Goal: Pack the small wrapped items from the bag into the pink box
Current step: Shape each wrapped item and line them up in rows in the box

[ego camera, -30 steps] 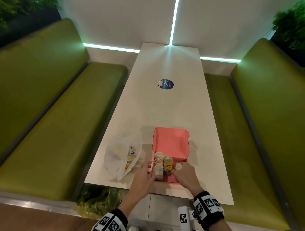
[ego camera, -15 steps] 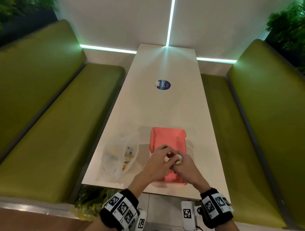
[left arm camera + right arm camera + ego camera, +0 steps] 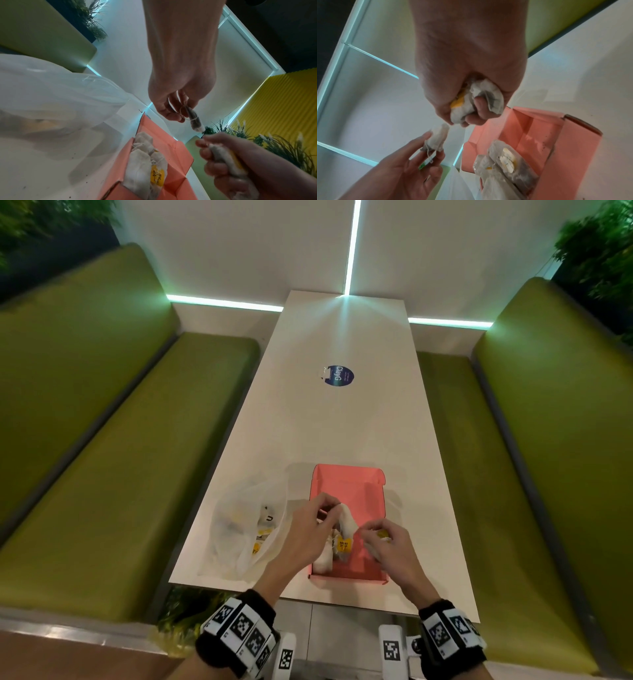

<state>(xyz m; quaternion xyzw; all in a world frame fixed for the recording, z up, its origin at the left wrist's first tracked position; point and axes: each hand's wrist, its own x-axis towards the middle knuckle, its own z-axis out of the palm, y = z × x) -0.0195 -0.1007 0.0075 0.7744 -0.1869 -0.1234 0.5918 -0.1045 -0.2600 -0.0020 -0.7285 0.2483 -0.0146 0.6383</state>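
Observation:
The open pink box (image 3: 347, 487) lies near the table's front edge, with several white tea bags (image 3: 325, 559) along its left side. One of them shows a yellow tag. Above the box my left hand (image 3: 325, 508) pinches a single tea bag (image 3: 347, 520) by its top. In the left wrist view that tea bag (image 3: 195, 121) hangs from my left hand (image 3: 178, 108). My right hand (image 3: 376, 537) grips a crumpled bunch of tea bags (image 3: 479, 97) just right of it. The clear plastic bag (image 3: 239, 529) with more items lies left of the box.
The long white table (image 3: 342, 422) carries a round blue sticker (image 3: 339, 375) at its middle. Green padded benches run along the left (image 3: 120, 457) and the right (image 3: 513, 474). The box sits close to the table's near edge.
One second ago my left hand was beside the box. Half a second ago both hands met over the box. They have since drawn apart, my left hand holding one tea bag.

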